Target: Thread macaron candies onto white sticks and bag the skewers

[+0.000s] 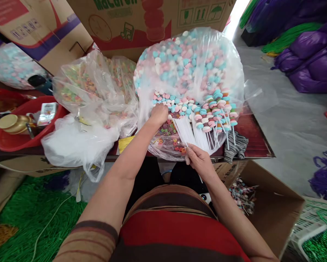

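My left hand [159, 113] is at the near edge of loose pink, white and blue candies [181, 105], its fingers curled in; whatever they hold is hidden. Between thumb and fingers of my right hand [199, 160] is a thin white lollipop stick, its lower end pointing down towards my lap. Just beyond that hand lies a bundle of white sticks [183, 129]. Small ring-shaped gummies [167, 127] sit between my hands on clear plastic. To the right, several finished candy skewers [220, 112] are stacked with their sticks towards me. A big clear bag of candies [187, 54] stands behind.
On the left are a bag of ring gummies [92, 83], a crumpled plastic bag [78, 142] and a red basin [7, 140]. A grey striped glove [235, 145] lies at the table's right. Below it stands an open carton [272, 211] with wrapped lollipops. A large carton [119, 36] blocks the back.
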The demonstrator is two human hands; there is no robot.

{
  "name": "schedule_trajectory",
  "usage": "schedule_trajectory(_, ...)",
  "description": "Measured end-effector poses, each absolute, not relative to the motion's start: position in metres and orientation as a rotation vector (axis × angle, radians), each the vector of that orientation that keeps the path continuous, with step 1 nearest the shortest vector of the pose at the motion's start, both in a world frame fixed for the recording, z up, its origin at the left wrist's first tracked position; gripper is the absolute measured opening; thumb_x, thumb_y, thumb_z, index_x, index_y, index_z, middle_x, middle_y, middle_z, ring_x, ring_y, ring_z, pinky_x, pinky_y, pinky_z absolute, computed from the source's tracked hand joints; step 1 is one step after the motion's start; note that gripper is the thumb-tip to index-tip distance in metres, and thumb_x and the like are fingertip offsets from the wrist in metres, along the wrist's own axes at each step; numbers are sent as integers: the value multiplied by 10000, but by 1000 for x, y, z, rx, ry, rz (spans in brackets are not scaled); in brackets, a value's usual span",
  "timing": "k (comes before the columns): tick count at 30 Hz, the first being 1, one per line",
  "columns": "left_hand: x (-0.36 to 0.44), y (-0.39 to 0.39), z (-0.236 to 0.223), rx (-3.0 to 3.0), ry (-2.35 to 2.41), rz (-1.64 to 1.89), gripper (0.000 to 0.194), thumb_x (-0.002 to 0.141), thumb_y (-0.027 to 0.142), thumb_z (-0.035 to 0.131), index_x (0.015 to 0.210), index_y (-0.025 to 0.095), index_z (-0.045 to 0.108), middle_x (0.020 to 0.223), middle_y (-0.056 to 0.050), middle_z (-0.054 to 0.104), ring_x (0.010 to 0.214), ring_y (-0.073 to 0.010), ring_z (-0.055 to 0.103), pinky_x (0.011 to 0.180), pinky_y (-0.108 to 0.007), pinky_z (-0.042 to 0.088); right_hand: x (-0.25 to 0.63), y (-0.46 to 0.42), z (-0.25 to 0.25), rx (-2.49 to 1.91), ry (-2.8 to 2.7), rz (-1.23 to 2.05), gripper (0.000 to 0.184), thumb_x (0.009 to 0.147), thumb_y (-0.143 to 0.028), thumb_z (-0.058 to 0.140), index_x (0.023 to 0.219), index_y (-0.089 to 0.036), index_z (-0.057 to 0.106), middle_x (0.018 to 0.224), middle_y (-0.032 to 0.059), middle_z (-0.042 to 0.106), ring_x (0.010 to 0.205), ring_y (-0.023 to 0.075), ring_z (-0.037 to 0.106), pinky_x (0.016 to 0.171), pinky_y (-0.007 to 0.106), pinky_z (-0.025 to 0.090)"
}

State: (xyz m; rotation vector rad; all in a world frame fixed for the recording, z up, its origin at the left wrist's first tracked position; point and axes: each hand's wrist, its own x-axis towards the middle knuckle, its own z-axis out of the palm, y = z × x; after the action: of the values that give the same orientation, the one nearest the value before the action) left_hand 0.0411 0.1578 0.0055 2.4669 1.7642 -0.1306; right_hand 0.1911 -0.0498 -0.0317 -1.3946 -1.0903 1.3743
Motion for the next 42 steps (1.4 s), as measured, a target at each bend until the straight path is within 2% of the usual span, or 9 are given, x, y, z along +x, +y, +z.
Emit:
schedule_trajectory(5,29,153,7,2357,1720,256,303,887,87,537,1130,85,718,1183,-210,728,1203,-322,643,1038,-423,498,196,-51,-28,-1394,-1081,1329,597,895,-599,605,1226,-119,731,507,-64,501,441,94,319,448,251,231)
schedule_trajectory(9,18,113,3,1811,1402,893,162,888,174,594,1028,172,677,990,-52,737,918,-167,676,879,-301,541,194,-39,-16,-1381,-1043,1240,575,869,-554,654,1245,-123,714,522,-64,512,457,96,361,465,250,276)
schedule_trajectory(13,19,49,-6,1323,960,1112,221,818,315,742,991,200,663,937,-2,717,864,-117,661,802,-239,546,181,-24,-6,-1357,-1053,1160,548,841,-558,701,1235,-178,721,548,-75,485,487,97,397,493,244,325)
schedule_trajectory(18,19,7,-11,1116,929,1136,337,730,420,869,937,218,694,888,7,728,828,-114,670,802,-246,564,166,-24,-6,-1402,-1110,1159,478,830,-566,710,1129,-195,750,684,-29,585,566,105,456,532,241,368)
schedule_trajectory(22,14,3,-15,1068,890,1054,418,717,500,879,994,222,735,977,-17,771,921,-151,709,853,-288,582,164,-27,-6,-1460,-1124,1132,407,831,-546,690,1029,-195,746,766,2,646,643,127,518,567,243,406)
schedule_trajectory(27,11,1,-19,1048,926,1010,422,701,466,884,1008,207,756,959,-17,791,876,-148,720,827,-292,592,162,-25,-6,-1447,-1152,1167,403,846,-567,693,994,-194,732,693,-10,590,618,126,495,546,240,396)
schedule_trajectory(31,7,5,-22,1019,1017,1108,309,715,395,860,908,194,728,834,17,763,738,-110,699,710,-241,580,165,-32,-3,-1389,-1228,1209,463,969,-557,540,1202,-195,713,629,-32,520,555,120,437,537,253,382)
schedule_trajectory(35,1,13,-27,805,1019,1146,314,711,359,866,920,192,702,840,19,758,702,-107,708,693,-249,582,169,-51,3,-1424,-1374,1165,488,988,-411,483,1409,-222,645,661,-28,579,563,133,466,553,263,408)
schedule_trajectory(42,1,14,-32,659,888,1110,380,672,378,924,908,195,690,919,-2,762,796,-133,736,802,-305,613,162,-63,11,-1453,-1589,1058,377,986,-429,493,1110,-229,787,523,-33,537,481,133,453,573,275,446)
